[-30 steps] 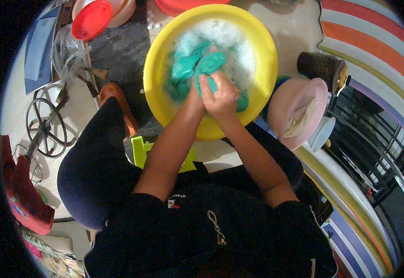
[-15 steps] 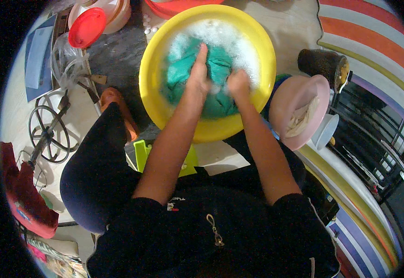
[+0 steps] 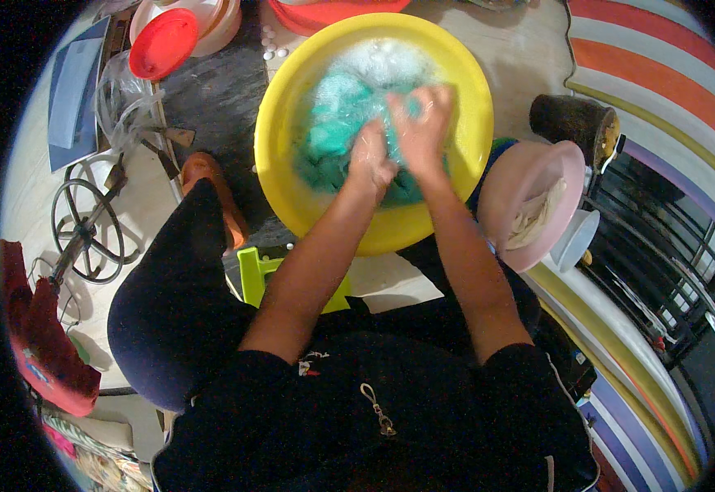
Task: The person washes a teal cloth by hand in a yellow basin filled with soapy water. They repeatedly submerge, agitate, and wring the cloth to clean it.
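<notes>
A big yellow basin [image 3: 464,123] stands on the floor in front of me, holding foamy water and a teal cloth [image 3: 329,139]. Both my hands are in the basin. My left hand [image 3: 371,157] is closed on a bunch of the teal cloth near the basin's middle. My right hand [image 3: 420,123], just right of it, grips the same cloth, fingers curled over it. White suds [image 3: 374,61] cover the far side of the water. Part of the cloth is hidden under my hands.
A pink bucket [image 3: 529,176] with pale cloth stands right of the basin, a dark pot [image 3: 574,123] beyond it. A green stool [image 3: 259,275] is under me. A red lid [image 3: 163,43], a plastic bag and a round wire stand [image 3: 87,225] lie left.
My hands have moved from the near side of the basin toward its middle and far right, dragging and bunching the teal cloth through the suds.
</notes>
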